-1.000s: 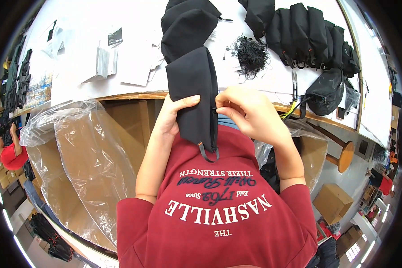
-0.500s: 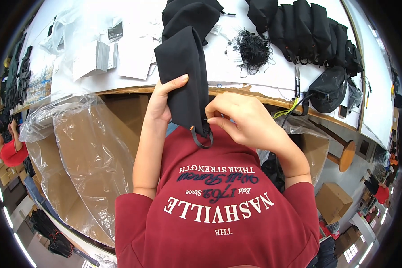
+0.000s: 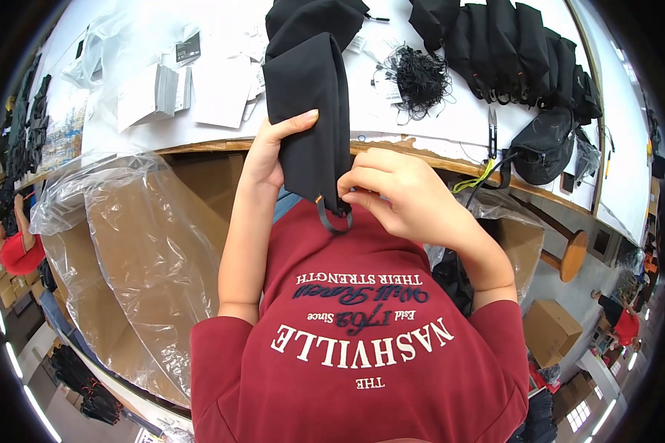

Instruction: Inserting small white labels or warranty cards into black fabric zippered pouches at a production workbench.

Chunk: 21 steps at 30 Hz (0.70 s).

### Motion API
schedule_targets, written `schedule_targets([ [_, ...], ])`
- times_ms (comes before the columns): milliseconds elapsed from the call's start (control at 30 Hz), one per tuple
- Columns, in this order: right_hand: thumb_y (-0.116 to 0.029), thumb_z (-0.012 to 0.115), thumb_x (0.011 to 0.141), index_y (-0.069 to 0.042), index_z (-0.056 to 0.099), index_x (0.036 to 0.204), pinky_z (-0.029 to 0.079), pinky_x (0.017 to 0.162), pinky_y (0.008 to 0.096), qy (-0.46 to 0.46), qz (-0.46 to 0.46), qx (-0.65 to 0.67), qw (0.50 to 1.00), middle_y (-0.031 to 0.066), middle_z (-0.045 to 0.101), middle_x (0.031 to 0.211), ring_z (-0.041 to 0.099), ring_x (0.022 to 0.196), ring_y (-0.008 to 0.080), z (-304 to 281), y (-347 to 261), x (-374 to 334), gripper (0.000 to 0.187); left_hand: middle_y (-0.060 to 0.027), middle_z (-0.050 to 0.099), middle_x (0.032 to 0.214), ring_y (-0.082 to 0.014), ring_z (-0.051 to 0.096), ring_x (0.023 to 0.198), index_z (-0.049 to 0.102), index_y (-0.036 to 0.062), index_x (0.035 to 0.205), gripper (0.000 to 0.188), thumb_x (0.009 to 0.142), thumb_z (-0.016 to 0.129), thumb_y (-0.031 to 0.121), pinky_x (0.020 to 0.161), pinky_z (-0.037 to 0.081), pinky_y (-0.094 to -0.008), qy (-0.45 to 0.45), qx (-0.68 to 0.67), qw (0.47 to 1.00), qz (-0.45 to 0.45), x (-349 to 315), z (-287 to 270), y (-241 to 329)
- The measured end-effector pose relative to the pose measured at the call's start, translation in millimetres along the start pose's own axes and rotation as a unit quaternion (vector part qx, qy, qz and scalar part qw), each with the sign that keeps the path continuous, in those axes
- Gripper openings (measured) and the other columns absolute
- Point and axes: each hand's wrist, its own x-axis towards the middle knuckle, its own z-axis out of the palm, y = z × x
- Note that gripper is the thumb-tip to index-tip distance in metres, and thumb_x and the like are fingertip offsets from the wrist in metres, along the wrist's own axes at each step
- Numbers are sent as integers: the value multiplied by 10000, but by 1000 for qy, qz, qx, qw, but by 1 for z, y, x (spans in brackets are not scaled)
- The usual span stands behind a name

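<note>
Black folded cap now higher, both hands' fingers pinching it, table edge behind.

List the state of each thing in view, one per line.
Black pouch: held upright over the table edge, pinched by both hands.
Left hand: gripping the pouch's side.
Right hand: fingers pinching its lower end.
Loop: hanging free below the pouch.
Cord tangle: loose on the table.
Row of pouches: lying side by side.
Plastic-lined box: open.
Snips: lying on the table, blades shut.
</note>
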Motion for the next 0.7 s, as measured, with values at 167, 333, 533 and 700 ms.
schedule_targets([
  [167, -61, 695, 754, -39, 624, 840, 468, 662, 344, -9, 35, -1, 999, 74, 570, 807, 575, 755, 253, -3, -1, 0, 114, -107, 643, 970, -176, 652, 819, 572, -20, 1127, 418, 761, 742, 89, 735, 548, -299, -6, 8, 1000, 2, 1, 2, -2],
  [333, -164, 720, 762, -94, 682, 939, 436, 870, 379, 138, -3, -67, 988, 75, 590, 1121, 552, 1053, 263, -24, 8, 4, 194, -117, 636, 1030, -190, 643, 893, 546, -34, 1165, 498, 728, 756, 80, 778, 538, -301, -17, 103, 994, 39, -14, 15, -4],
  [533, -320, 517, 925, -151, 571, 1278, 226, 1097, 459, 274, 94, -369, 883, 139, 453, 1397, 344, 1332, 345, -48, 104, 7, 395, -116, 649, 1042, -168, 626, 922, 577, -46, 1133, 512, 686, 801, 66, 818, 519, -293, -18, 180, 983, 30, -42, 23, -4],
  [700, -422, 468, 953, -200, 579, 1297, 189, 1112, 433, 302, 7, -210, 930, 149, 398, 1450, 319, 1354, 342, -21, 62, -5, 424, -112, 662, 1032, -156, 637, 906, 595, -54, 1114, 460, 707, 786, 42, 806, 523, -284, -10, 203, 978, 44, -47, 14, -5],
])
